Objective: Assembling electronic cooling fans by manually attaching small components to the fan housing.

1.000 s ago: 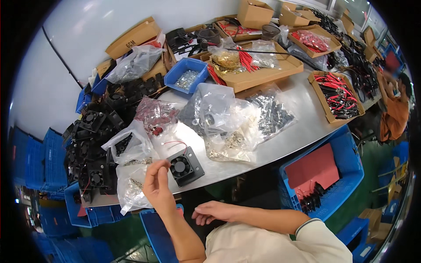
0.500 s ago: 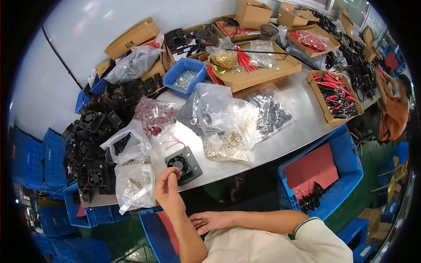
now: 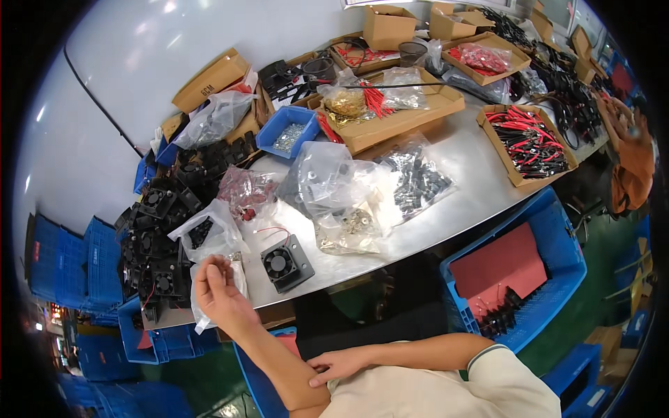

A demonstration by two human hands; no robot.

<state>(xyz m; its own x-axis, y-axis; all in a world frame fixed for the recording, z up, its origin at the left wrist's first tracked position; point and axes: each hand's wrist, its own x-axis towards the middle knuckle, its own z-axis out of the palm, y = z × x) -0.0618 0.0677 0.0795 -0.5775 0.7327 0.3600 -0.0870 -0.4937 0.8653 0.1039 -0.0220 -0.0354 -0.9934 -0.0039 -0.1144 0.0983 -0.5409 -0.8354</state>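
Note:
My left hand (image 3: 224,296) is raised over a clear plastic bag of small metal parts (image 3: 239,275) at the table's front left edge. Its fingers are bent together at the tips; whatever they may hold is too small to make out. My right hand (image 3: 338,364) lies against my left forearm, close to the elbow, with its fingers stretched out and nothing in it. Just right of my left hand, a black cooling fan on a square dark plate (image 3: 280,263) rests on the table, its thin red wire trailing toward the back.
Black fans (image 3: 157,240) are heaped at the left. Behind stand a blue bin of metal hardware (image 3: 265,136), clear bags of parts (image 3: 421,177) and a cardboard tray (image 3: 411,125). A box of red-black cables (image 3: 526,143) sits right. Below is a blue crate (image 3: 561,279); a co-worker (image 3: 631,174) is far right.
My left hand has moved left, from the fan's edge to the bag of small metal parts. My right hand stays by the left forearm. The whole view has shifted slightly.

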